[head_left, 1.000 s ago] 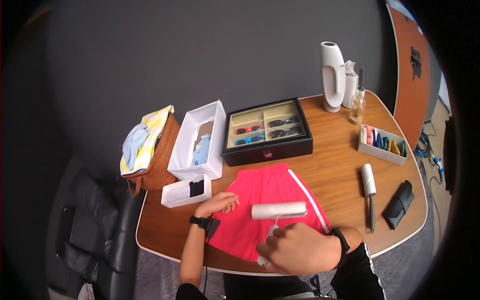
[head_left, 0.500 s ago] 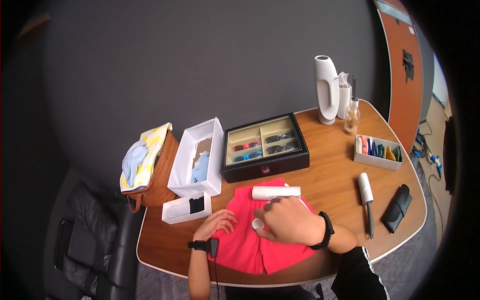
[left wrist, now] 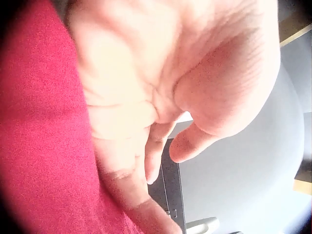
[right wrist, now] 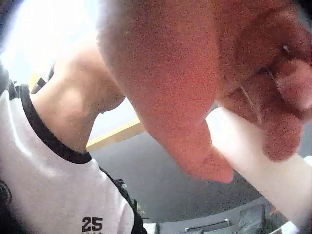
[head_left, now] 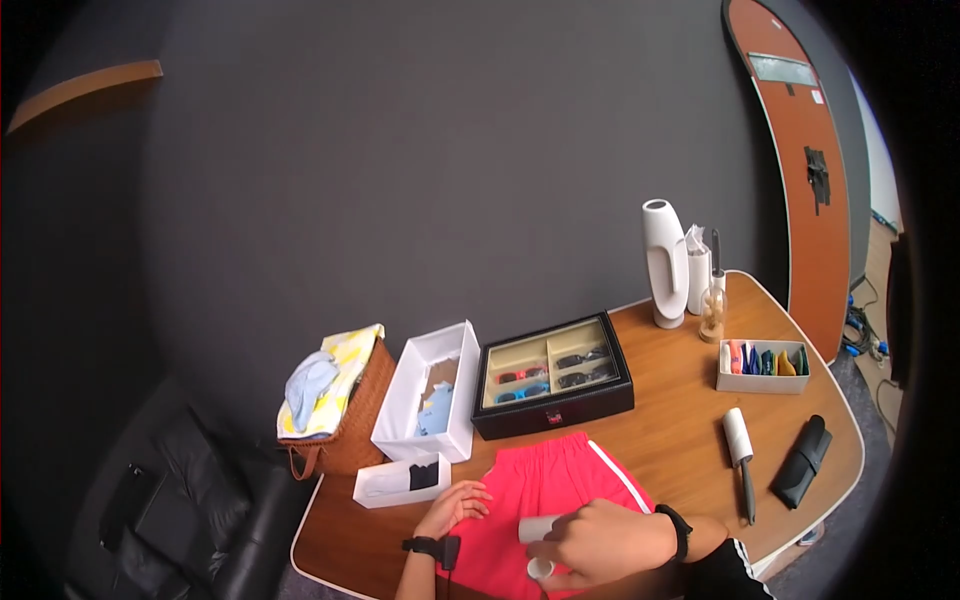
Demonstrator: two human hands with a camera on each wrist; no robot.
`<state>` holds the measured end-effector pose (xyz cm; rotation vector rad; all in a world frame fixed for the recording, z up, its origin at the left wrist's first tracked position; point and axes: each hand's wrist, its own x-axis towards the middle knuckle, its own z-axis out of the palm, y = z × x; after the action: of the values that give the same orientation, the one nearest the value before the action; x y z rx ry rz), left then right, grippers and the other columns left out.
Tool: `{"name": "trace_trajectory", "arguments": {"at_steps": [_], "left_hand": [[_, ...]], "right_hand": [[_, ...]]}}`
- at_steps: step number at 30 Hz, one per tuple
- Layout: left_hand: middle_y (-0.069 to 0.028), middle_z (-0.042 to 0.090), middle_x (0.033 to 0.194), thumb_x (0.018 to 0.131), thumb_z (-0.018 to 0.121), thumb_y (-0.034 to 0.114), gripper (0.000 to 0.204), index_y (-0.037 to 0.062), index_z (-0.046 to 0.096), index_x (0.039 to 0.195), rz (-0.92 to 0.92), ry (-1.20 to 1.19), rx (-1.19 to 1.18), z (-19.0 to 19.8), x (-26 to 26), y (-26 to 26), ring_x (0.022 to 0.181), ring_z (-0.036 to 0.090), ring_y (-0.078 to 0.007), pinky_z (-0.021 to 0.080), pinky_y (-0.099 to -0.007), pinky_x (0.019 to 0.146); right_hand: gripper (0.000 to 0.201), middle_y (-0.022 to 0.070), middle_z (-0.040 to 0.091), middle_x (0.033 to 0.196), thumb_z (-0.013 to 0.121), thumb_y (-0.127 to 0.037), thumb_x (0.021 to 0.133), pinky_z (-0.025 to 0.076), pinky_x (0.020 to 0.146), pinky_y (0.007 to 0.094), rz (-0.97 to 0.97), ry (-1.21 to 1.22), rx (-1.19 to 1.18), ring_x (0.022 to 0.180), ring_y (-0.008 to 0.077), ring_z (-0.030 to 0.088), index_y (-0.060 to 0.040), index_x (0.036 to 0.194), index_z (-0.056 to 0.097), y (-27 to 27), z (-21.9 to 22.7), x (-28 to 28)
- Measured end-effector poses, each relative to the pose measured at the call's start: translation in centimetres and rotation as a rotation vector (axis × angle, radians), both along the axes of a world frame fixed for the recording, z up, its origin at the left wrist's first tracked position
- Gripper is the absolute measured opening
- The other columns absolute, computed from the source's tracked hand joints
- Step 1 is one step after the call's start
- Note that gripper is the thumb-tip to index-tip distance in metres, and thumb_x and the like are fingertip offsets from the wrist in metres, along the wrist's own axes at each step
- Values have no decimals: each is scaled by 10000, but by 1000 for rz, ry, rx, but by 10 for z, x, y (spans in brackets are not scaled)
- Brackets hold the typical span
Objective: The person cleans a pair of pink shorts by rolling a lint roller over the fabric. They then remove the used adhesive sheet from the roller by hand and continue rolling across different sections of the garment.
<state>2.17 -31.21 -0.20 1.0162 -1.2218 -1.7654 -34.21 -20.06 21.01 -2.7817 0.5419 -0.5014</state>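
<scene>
Pink-red shorts [head_left: 540, 475] with a white side stripe lie flat at the table's front. My right hand [head_left: 610, 540] grips the handle of a white lint roller [head_left: 537, 528] over the lower part of the shorts. That hand hides much of the roller; the right wrist view shows curled fingers beside a smooth white part of the lint roller [right wrist: 263, 161]. At the left edge of the shorts rests my left hand [head_left: 455, 508], its fingers loosely bent and holding nothing. In the left wrist view the red cloth [left wrist: 44, 122] runs right along this hand.
Behind the shorts stands a glasses case [head_left: 555, 415] with sunglasses. Leftward are a white box [head_left: 460, 430], a small sock box [head_left: 385, 498] and a wicker basket [head_left: 360, 430]. Rightward lie a second lint roller [head_left: 738, 437], a black pouch [head_left: 802, 462] and a box of rolled cloths [head_left: 760, 382].
The lint roller went up to near the waistband, then came back down the shorts towards me in my right hand. My left hand stays at the left edge. The head view has tilted upward.
</scene>
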Motion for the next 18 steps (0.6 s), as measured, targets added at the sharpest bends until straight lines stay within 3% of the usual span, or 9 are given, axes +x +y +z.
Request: {"name": "trace_trajectory", "arguments": {"at_steps": [1,2,3,5,9,11,12,18], "left_hand": [[-188,667,1161,1092,380,248,363,-29,534,1269,-2,-6,-16,-1,0,0,931,698,-256,576,-339,799],[-190,666,1160,1088,401,250,348,-23,535,1259,0,-2,-11,-1,1,-1,943,695,-251,575,-341,811],[-192,665,1159,1083,422,251,334,-16,536,1250,2,1,-4,-3,1,-1,955,692,-246,574,-343,823],[-196,662,1172,1085,414,251,342,-19,533,1258,-1,-1,-18,-5,2,-2,963,691,-252,572,-349,837],[-207,653,1198,1088,401,237,343,-25,528,1268,3,8,-3,-4,2,-2,978,690,-269,572,-360,852],[-210,651,1203,1088,398,230,343,-28,524,1274,12,7,-6,-7,3,-1,986,689,-273,572,-366,858],[-210,651,1203,1088,398,230,343,-28,524,1274,15,9,-5,-8,3,0,986,689,-273,572,-366,858],[-221,643,1218,1088,397,223,342,-30,518,1284,20,47,-34,-11,6,-2,1011,681,-283,563,-385,894]], "right_hand": [[350,141,649,649,627,-382,916,514,527,435,79,-100,60,618,339,663,-43,839,672,2,2,-1],[166,162,670,726,624,-195,899,511,598,422,22,29,81,645,334,654,-57,878,714,11,22,-5],[166,162,670,726,624,-195,899,511,598,422,20,23,68,645,334,654,-57,878,714,11,23,-5],[210,145,645,655,625,-260,880,503,581,429,-22,-49,83,596,331,641,-76,807,695,9,17,-6],[221,132,659,684,640,-274,865,512,578,427,-3,-112,31,587,325,644,-67,818,699,-2,-3,-2],[408,164,660,671,631,-417,913,525,543,450,11,-7,-12,613,369,655,-22,821,674,-13,-15,1],[408,164,660,671,631,-417,913,525,543,450,14,-6,-12,613,369,655,-22,821,674,-18,-15,3],[540,183,667,682,613,-497,907,547,584,455,-145,-24,-31,642,383,669,14,742,675,-39,-24,8]]}}
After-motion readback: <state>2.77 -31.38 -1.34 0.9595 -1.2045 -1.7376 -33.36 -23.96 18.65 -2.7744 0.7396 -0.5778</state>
